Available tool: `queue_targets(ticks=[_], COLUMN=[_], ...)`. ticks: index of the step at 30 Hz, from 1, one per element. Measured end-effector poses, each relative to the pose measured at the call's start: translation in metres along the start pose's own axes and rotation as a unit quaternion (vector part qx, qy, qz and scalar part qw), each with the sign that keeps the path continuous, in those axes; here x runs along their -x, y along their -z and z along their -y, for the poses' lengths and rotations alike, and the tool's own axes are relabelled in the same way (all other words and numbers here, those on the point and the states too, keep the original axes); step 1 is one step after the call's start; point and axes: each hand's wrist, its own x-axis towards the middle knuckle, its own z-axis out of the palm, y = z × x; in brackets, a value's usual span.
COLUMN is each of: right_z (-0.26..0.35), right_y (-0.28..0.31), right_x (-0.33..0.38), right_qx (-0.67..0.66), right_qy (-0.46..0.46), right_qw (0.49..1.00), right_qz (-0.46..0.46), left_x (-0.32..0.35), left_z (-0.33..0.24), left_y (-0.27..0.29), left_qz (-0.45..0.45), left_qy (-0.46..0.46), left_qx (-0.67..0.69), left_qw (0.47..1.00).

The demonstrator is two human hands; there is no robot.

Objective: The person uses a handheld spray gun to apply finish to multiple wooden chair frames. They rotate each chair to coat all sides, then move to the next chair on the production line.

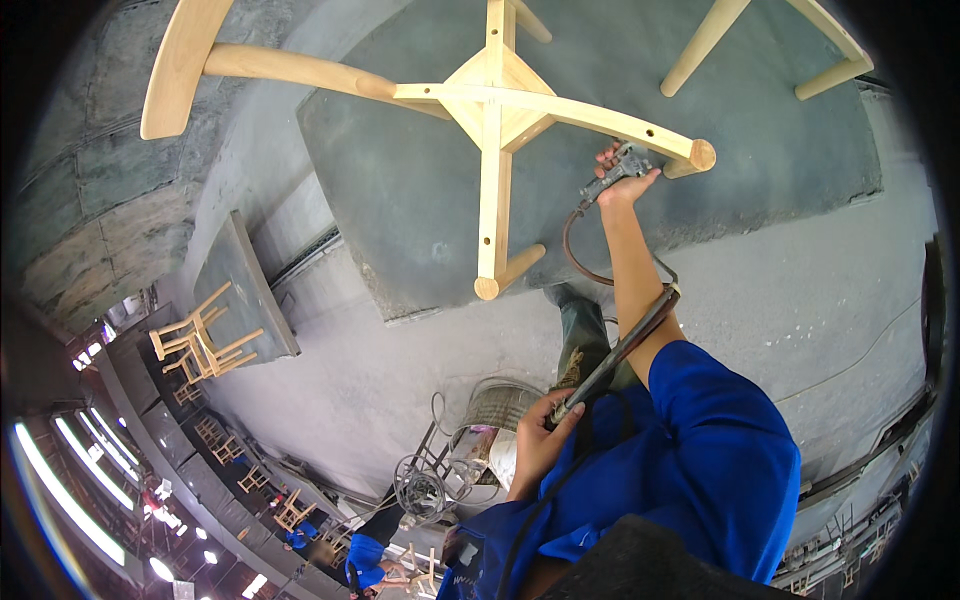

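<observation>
Head view, one entry.

Item 1: right hand (622,180), at about 1 o'clock in the picture, fingers wrapped around a small air tool (612,172) with a metal body; the tool's tip sits against the round leg end of an unfinished wooden chair frame (497,105).

Item 2: left hand (545,430), at about 6 o'clock, closed in a narrow grip on the dark hose (615,350) that runs up along the right forearm to the tool (a loop of it sags below the wrist).

Item 3: chair frame, pale wood, lying upturned on a grey padded workbench (420,200) at 12 o'clock, legs spreading out from a central cross joint. A second frame's legs (765,45) show at 2 o'clock on the same bench.

Item 4: more chair frames (203,345) stacked at 9 o'clock; a wire basket (500,405) on the floor near 6 o'clock.

Step judged in hand: working the leg end with the tool. Next move likely calls for a steady tip and hose slack fed by the left hand.
</observation>
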Motion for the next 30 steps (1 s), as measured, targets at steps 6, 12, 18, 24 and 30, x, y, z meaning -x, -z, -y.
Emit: queue_targets(ticks=[6, 12, 18, 24, 30], right_z=[0.015, 0.050, 0.102, 0.134, 0.133], right_y=[0.028, 0.058, 0.063, -0.006, -0.104], right_x=[0.010, 0.042, 0.118, 0.202, 0.240], right_qx=[0.036, 0.120, 0.311, 0.421, 0.377], right_qy=[0.037, 0.036, -0.046, -0.059, 0.069], right_qw=[0.995, 0.989, 0.949, 0.905, 0.922], right_qz=[-0.089, -0.075, -0.021, 0.018, 0.056], left_x=[0.001, 0.002, 0.016, 0.030, 0.040], left_z=[-0.004, 0.005, 0.012, 0.012, 0.013], left_y=[-0.003, -0.003, 0.039, 0.101, 0.101], left_qz=[0.011, 0.028, 0.132, 0.128, 0.162], left_qy=[0.005, -0.025, -0.114, -0.092, -0.227], left_qx=[0.008, -0.008, -0.032, 0.038, -0.018], left_qw=[1.000, 0.999, 0.984, 0.987, 0.960])
